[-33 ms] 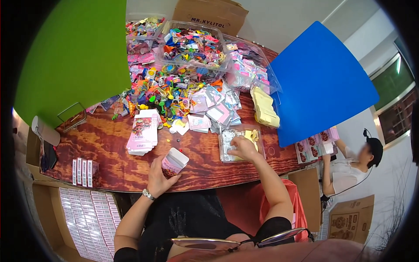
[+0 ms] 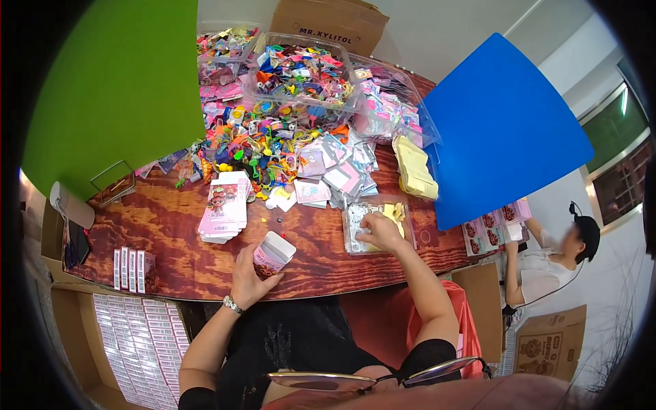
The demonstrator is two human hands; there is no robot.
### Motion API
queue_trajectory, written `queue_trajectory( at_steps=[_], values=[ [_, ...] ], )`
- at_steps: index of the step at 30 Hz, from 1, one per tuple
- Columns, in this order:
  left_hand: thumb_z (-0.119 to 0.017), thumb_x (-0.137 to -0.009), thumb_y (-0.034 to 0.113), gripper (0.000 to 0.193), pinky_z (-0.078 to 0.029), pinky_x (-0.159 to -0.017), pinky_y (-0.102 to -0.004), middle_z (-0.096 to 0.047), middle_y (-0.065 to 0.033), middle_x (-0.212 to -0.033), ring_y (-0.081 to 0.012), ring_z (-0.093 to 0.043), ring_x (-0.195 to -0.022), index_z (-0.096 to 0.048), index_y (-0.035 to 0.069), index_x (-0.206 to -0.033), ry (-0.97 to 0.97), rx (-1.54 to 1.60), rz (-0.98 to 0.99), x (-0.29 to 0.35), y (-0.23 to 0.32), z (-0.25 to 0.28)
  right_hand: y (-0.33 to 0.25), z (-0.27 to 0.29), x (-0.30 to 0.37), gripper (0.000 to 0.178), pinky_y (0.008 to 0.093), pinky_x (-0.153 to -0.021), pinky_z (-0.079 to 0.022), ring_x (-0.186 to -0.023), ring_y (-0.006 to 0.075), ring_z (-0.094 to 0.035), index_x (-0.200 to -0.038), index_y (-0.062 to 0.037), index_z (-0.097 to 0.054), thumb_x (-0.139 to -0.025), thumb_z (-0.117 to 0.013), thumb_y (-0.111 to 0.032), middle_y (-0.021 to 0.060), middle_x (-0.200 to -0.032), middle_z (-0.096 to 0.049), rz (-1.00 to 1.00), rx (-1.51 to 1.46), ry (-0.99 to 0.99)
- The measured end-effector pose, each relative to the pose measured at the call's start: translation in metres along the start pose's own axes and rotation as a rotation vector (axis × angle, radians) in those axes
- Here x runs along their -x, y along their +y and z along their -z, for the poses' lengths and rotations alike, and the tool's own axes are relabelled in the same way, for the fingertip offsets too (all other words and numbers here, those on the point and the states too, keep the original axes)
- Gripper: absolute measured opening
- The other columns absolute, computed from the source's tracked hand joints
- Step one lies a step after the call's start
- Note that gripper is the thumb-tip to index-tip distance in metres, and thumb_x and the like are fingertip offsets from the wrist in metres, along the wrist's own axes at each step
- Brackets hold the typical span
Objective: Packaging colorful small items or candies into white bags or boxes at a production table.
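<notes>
My left hand [image 2: 250, 279] is wrapped round a small pink carton [image 2: 272, 254] near the table's front edge. The carton is tilted, with its white end flaps raised. To the right, my right hand [image 2: 380, 232] reaches into a shallow clear plastic tray [image 2: 411, 236], its fingertips pinched together. Small white pieces [image 2: 355, 217] fill the tray's left part, and yellow pieces [image 2: 394, 212] lie at its right. What the pinched fingers hold, if anything, is hidden. Beyond my left hand lies a stack of flat pink-and-white cartons [image 2: 224, 208].
Colourful small toys [image 2: 253, 143] and cards [image 2: 342, 174] pile up before clear bins [image 2: 304, 99]. Green [image 2: 116, 82] and blue [image 2: 512, 130] boards flank the table. Closed cartons [image 2: 133, 270] stand at left, above a filled cardboard box [image 2: 75, 328]. A co-worker [image 2: 547, 273] is at right.
</notes>
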State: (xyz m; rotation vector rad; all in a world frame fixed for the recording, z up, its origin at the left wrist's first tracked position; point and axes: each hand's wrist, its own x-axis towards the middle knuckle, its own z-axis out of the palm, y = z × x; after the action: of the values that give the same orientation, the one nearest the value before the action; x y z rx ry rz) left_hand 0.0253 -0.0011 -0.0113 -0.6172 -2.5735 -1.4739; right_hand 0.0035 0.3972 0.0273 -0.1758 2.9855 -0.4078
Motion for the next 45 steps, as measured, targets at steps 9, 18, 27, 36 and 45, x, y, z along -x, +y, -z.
queue_trajectory(
  at_steps=[9, 18, 27, 36, 45],
  values=[
    [-0.09, -0.066, 0.022, 0.079, -0.048, -0.094, -0.0437, -0.058, -0.0189, -0.118, -0.0358, -0.059, -0.109, -0.049, -0.002, -0.129, 0.0, 0.005, 0.018, 0.0, 0.0, 0.0, -0.009, 0.004, -0.003, 0.033, 0.0405, -0.081, -0.053, -0.093, 0.028, -0.066, -0.107, -0.0143, -0.062, -0.082, -0.078, -0.028, 0.0083, -0.099, -0.064, 0.068, -0.113, -0.049],
    [-0.09, -0.066, 0.022, 0.078, -0.049, -0.092, -0.0432, -0.058, -0.0182, -0.116, -0.0352, -0.059, -0.107, -0.05, -0.001, -0.129, -0.01, 0.018, 0.015, -0.001, 0.002, 0.002, -0.001, -0.01, -0.004, 0.023, 0.0399, -0.074, -0.054, -0.089, 0.0279, -0.066, -0.1, -0.0147, -0.064, -0.083, -0.077, -0.022, 0.0076, -0.096, -0.063, 0.162, -0.137, 0.07],
    [-0.089, -0.066, 0.021, 0.078, -0.048, -0.093, -0.0427, -0.058, -0.018, -0.117, -0.0348, -0.059, -0.109, -0.049, -0.001, -0.129, -0.016, 0.032, 0.018, -0.003, 0.005, 0.002, 0.005, 0.016, -0.004, 0.016, 0.0293, -0.067, -0.051, -0.072, 0.0158, -0.064, -0.096, -0.0036, -0.064, -0.086, -0.074, -0.011, 0.0068, -0.079, -0.067, 0.06, -0.482, 0.127],
    [-0.089, -0.066, 0.019, 0.078, -0.049, -0.093, -0.0415, -0.058, -0.018, -0.117, -0.0344, -0.059, -0.109, -0.049, -0.001, -0.129, -0.009, 0.034, 0.028, -0.003, 0.002, 0.002, 0.034, 0.058, 0.02, 0.025, 0.0387, -0.072, -0.056, -0.079, 0.0288, -0.073, -0.107, -0.0065, -0.067, -0.085, -0.073, -0.016, 0.0138, -0.087, -0.074, -0.041, -0.136, -0.089],
    [-0.089, -0.065, 0.02, 0.079, -0.048, -0.093, -0.0425, -0.057, -0.0181, -0.118, -0.0352, -0.059, -0.11, -0.049, -0.002, -0.13, -0.012, 0.031, 0.025, -0.002, 0.002, 0.003, 0.042, 0.049, 0.011, 0.032, 0.0404, -0.076, -0.056, -0.084, 0.0326, -0.072, -0.115, -0.0082, -0.068, -0.083, -0.073, -0.013, 0.0173, -0.091, -0.073, -0.153, -0.176, 0.103]
  ],
)
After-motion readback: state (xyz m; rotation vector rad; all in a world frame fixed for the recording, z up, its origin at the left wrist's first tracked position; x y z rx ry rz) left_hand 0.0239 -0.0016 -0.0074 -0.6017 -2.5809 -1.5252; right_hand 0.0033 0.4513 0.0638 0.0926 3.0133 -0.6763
